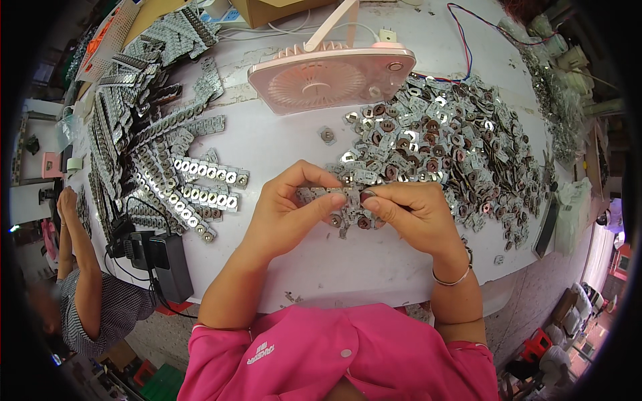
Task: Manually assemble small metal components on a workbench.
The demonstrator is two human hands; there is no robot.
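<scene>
Both of my hands meet over the middle of the white table. Between thumb and fingers, my left hand [294, 207] grips a short strip of small metal pieces [313, 194]. My right hand [416, 212] is closed in a pinch on a small dark round-centred metal piece [366, 196] at the strip's right end. Fingers partly cover both, so the exact join cannot be made out. A few loose metal pieces [363, 221] lie just below the fingertips. To the right spreads a large heap of similar pieces [461, 147].
Finished-looking metal strips [200, 167] are piled on the left. A pink fan [328, 77] stands at the back centre. Black power adapters [167, 264] with cables sit at the left front edge. Another person's arms [80, 240] show at far left. Plastic bags [574, 207] hang at the right edge.
</scene>
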